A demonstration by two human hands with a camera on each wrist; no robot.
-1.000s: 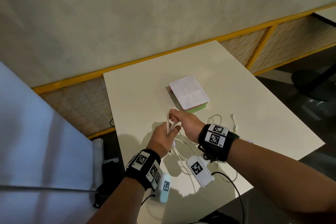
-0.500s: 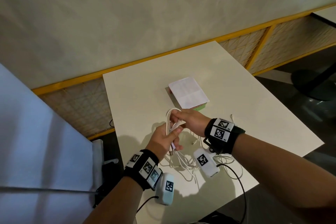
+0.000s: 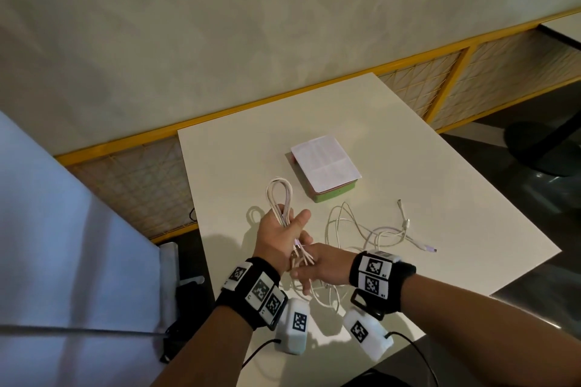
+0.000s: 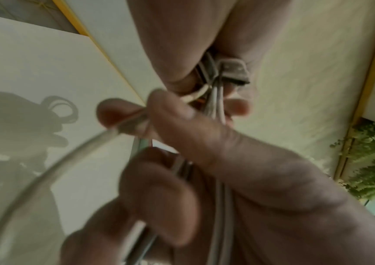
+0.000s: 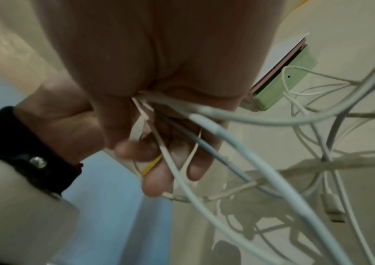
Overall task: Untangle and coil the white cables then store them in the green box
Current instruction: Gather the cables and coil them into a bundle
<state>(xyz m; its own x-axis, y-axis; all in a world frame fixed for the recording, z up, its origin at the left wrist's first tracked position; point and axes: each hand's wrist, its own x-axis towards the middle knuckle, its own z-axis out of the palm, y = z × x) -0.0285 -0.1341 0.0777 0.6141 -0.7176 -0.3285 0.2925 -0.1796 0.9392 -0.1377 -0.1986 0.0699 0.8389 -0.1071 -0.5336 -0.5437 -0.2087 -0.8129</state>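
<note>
Head view — white table [image 3: 440,166] beside plaster wall [image 3: 220,25].

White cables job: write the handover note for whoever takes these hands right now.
Left hand: grips a part-wound coil of white cable, loops standing up above the fist.
Right hand: just below, fingers on the strands trailing from it.
Loose white cables: tangled on the white table, right of the hands.
Green box: beyond the hands, closed, white paper on top.
Done: some loops wound. Left: finish coiling, untangle, box them.
</note>
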